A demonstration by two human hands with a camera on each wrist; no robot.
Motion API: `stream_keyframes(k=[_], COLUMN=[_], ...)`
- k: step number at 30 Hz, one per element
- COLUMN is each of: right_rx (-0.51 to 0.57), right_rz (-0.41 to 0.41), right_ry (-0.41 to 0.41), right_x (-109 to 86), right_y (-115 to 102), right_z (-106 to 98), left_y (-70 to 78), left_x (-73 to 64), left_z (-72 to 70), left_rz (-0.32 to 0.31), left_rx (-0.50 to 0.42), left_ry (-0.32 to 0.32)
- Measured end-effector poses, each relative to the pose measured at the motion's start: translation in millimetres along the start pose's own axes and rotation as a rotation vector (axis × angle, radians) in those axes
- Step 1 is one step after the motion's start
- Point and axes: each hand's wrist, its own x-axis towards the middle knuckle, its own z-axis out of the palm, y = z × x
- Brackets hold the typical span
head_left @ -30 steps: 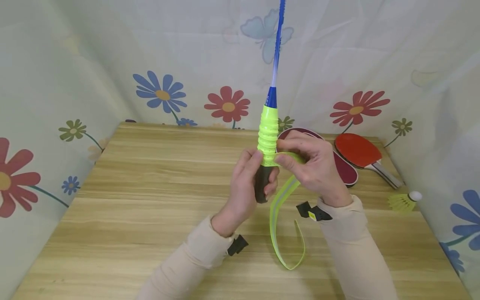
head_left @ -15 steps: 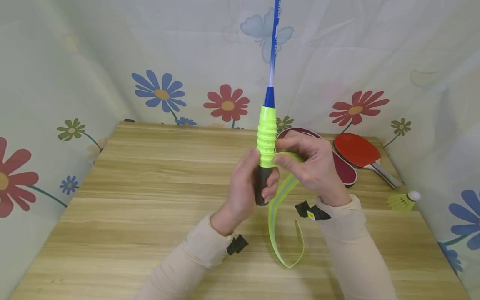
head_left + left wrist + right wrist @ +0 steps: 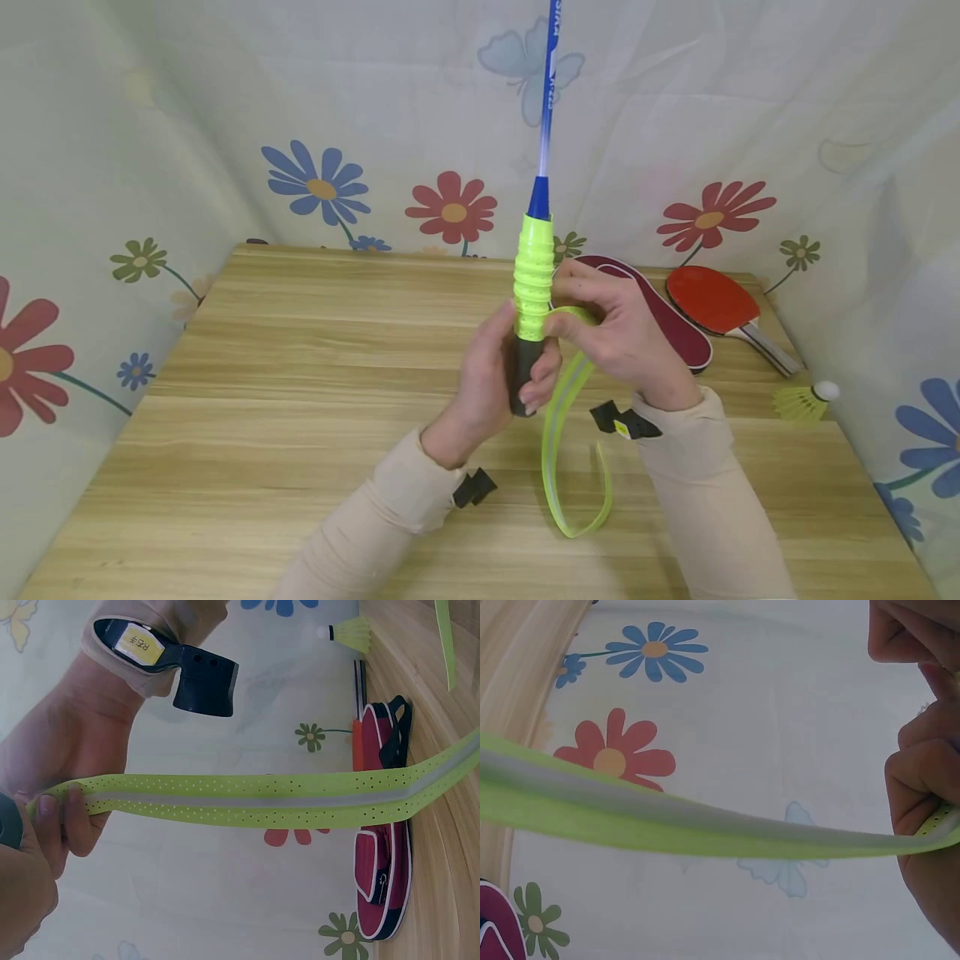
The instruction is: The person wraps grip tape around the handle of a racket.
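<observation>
A badminton racket [image 3: 540,196] stands upright in the head view, its blue shaft running out of the top of the frame. Neon yellow-green grip tape [image 3: 533,267] is wound in ridges round the upper handle, above a bare dark lower part [image 3: 527,367]. My left hand [image 3: 491,375] holds the handle low down, thumb along the tape's lower edge. With thumb and fingers, my right hand [image 3: 618,321] pinches the tape just right of the handle. From there the loose tape [image 3: 255,801], perforated and with a grey centre stripe, hangs in a curve towards the table.
Behind my right hand lies a maroon paddle case [image 3: 678,333] with white piping. To its right are a red table tennis paddle [image 3: 712,298] and a yellow shuttlecock [image 3: 806,402] near the right edge of the wooden table [image 3: 300,375]. Flowered cloth hangs around the table.
The racket has turned slightly about its length, bringing lettering on the shaft into view, and its shaft has shifted a little left. Both hands keep their hold nearly in place.
</observation>
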Motion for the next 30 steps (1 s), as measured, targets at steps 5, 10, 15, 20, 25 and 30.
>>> stream_keyframes(k=[5,10,15,20,25,30], right_rx=[-0.022,-0.067,-0.163,-0.305,-0.449,-0.534], right_rz=[-0.025,-0.036,-0.023,0.017,0.057,0.076], right_ry=[0.009,0.069,0.125,0.178,0.188,0.175], right_x=[2.3,0.7,-2.1,-4.9,-7.1,-9.3], right_y=[-2.7,-7.0,-11.2,-15.6,-20.5,-26.7], right_z=[1.2,1.2,0.9,1.4,3.7,5.2], left_y=[-2.3,-4.9,-2.7,8.3,23.6,36.6], left_x=[-0.9,-0.6,3.8,10.7,14.8,18.8], left_z=[-0.4,1.2,1.0,-3.1,-3.7,1.5], left_rz=[0.015,0.037,0.103,0.218,0.241,0.275], left_rx=[0.008,0.084,0.231,0.497,0.702,0.821], left_ry=[0.014,0.115,0.274,0.341,0.345,0.372])
